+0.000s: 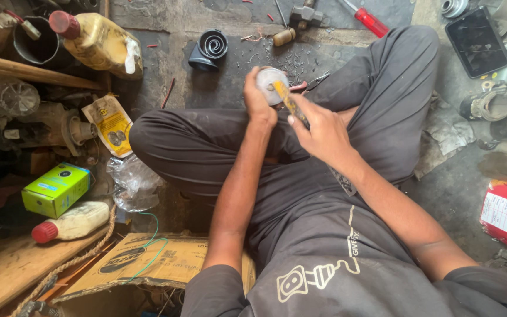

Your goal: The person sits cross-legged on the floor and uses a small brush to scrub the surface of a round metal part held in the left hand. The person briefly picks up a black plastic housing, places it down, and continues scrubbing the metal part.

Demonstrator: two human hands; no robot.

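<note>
Dusty concrete floor (pixel 165 35) is carrying everything around me as I am sitting cross-legged on it, with metal filings scattered just ahead of my knees. I am gripping a small round metal part (pixel 270 78) in my left hand (pixel 259 103), fingers curled around its side, holding it above my lap. My right hand (pixel 322 130) is clenching a yellow-handled tool (pixel 289 101), its tip touching the face of the part. To do this well, I judge I should be keeping the part steady against my left palm and pressing the tool straight, not letting it skid toward my thumb. A black coiled piece (pixel 209 48) is lying further out, a red-handled screwdriver (pixel 368 20) near the far edge, a green box (pixel 57 188) at my left.
</note>
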